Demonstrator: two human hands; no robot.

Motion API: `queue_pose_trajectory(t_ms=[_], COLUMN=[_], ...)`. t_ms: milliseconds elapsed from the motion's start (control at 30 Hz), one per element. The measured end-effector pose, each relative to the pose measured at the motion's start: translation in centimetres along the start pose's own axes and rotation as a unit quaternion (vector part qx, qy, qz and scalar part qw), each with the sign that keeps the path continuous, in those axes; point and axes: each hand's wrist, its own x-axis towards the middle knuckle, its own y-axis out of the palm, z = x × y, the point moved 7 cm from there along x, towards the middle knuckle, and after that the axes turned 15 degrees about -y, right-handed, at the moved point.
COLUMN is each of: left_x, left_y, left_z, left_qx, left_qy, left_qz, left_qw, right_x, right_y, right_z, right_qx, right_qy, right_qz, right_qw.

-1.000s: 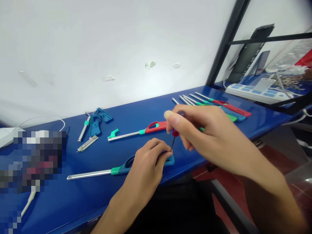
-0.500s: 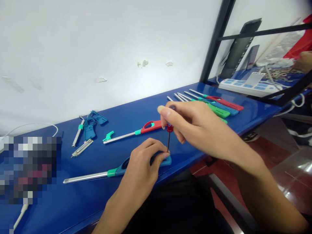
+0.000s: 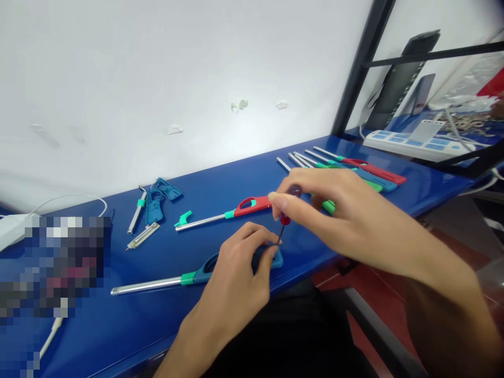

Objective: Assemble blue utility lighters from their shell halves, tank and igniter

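The left hand (image 3: 241,262) pinches the handle of a blue lighter (image 3: 199,273) lying on the desk (image 3: 212,189), while the right hand (image 3: 338,212) grips a screwdriver (image 3: 285,219), tip down at the left fingertips.

No text, labels, brands, numbers or signs legible to us anywhere in our head view.

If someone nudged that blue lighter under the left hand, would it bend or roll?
The blue lighter would probably stay stiff, given its straight, metal-looking tube. Rolling seems unlikely, since its flat-looking handle lies sideways. If the left hand let go, it might slide or swivel on the smooth, shiny table.
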Motion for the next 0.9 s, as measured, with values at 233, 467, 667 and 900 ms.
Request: queue_pose_trajectory(t_ms=[233,467,667,900], left_x=[-0.6,-0.3,-0.2,-0.4], left_y=[0.0,0.3,0.2,0.4], left_z=[-0.3,0.4,0.1,-0.2], left_qx=[-0.019,-0.015,-0.005,0.029], left_qy=[0.029,0.064,0.077,0.097], left_qz=[-0.021,-0.038,-0.041,-0.047], left_qw=[0.999,0.997,0.996,0.994], right_x=[0.5,0.1,-0.2,0.0], right_y=[0.7,0.5,0.0,-0.3], right_z=[0.6,0.5,1.2,1.1], right_qx=[0.011,0.008,0.018,0.026], right_qy=[-0.034,-0.030,-0.097,-0.102], right_qz=[0.010,-0.006,0.012,-0.023], right_qw=[0.999,0.999,0.995,0.994])
